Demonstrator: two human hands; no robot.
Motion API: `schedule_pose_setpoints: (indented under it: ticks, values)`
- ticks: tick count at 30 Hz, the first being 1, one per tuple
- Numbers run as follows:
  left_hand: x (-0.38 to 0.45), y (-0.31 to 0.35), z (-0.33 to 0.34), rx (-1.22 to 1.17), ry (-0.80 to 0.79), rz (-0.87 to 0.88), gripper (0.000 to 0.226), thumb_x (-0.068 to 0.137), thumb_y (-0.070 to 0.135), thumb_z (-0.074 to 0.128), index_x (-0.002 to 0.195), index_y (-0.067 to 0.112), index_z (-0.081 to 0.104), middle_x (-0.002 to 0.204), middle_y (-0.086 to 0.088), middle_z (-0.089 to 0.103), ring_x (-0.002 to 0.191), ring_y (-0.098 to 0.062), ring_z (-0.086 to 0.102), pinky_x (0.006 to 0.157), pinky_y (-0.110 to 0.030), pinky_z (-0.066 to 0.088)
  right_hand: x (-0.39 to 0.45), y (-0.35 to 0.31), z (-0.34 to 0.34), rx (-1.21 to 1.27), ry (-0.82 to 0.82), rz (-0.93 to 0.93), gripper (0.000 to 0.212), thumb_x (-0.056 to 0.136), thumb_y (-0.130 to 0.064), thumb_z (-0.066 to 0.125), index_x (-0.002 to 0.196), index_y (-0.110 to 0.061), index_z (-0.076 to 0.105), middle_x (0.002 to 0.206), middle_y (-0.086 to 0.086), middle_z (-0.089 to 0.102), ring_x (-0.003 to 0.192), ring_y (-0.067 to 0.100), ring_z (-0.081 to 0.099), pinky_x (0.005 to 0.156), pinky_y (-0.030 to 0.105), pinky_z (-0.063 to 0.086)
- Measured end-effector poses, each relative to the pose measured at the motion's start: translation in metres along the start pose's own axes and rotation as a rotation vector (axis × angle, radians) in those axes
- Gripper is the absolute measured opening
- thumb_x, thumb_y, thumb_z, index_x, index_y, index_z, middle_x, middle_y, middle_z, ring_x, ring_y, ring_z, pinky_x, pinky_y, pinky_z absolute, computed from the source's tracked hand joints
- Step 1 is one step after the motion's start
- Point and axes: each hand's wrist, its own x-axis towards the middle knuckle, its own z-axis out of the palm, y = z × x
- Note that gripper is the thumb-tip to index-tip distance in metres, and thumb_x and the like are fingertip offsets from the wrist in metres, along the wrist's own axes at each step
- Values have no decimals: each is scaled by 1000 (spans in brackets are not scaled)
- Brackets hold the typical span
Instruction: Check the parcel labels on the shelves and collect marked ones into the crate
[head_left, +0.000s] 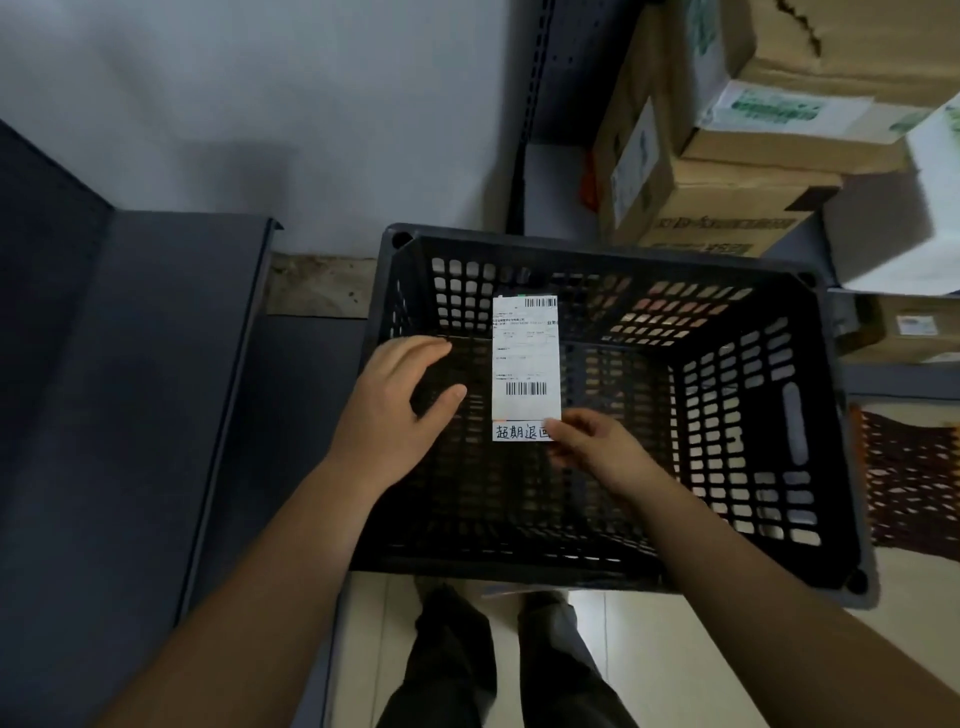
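A black parcel (467, 395) with a white shipping label (525, 364) is held over the open top of a black perforated plastic crate (727, 415). The dark wrapping blends with the crate's interior, so the parcel's outline is hard to make out. The label's long axis runs from the crate's near edge toward its far edge, with a barcode at each end and a handwritten strip (522, 432) at the near end reading 超期退回. The label faces up toward the camera and sits nearer the crate's left wall than its right one.

The left hand (400, 410) reaches in over the crate's left edge, palm down, fingers curled over the parcel's left side and thumb spread toward the label. The right hand (597, 449) comes in over the near edge and pinches the parcel at the label's near right corner, thumb on top covering the last part of the handwriting.

The crate stands on a pale tiled floor (649, 649), its near edge just above the person's dark trouser legs (457, 665). To the left is a dark grey metal shelf surface (130, 389). Beyond the crate's far right corner, cardboard boxes (727, 197) are stacked on shelving, some with green and white print. A second, reddish-brown perforated crate (914, 478) lies just beside the right wall.
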Motion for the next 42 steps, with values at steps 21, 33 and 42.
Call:
schedule_pose_setpoints:
  ticks: [21,33,42]
  values:
    - [16,-77,-15,-36,288,-26,42,93,30,61,129,8,57,133,-3,54,127,-19,49,109,-35,39,134,53,103,-6,-183,337,17,97,-10,59,113,-4,58,111,11,64,80,16,63,61,22,58]
    - [3,-88,-11,-134,293,-92,42,93,31,57,129,9,57,132,-2,55,127,-17,50,105,-43,43,143,79,116,-60,-113,294,10,97,-15,59,100,-7,55,102,11,61,70,17,63,59,22,58]
    - [4,-84,-10,-169,313,-79,39,94,29,57,128,10,58,131,-3,56,125,-19,52,102,-46,44,145,83,111,-60,-127,291,27,99,-13,55,122,2,53,116,15,61,74,16,64,64,25,59]
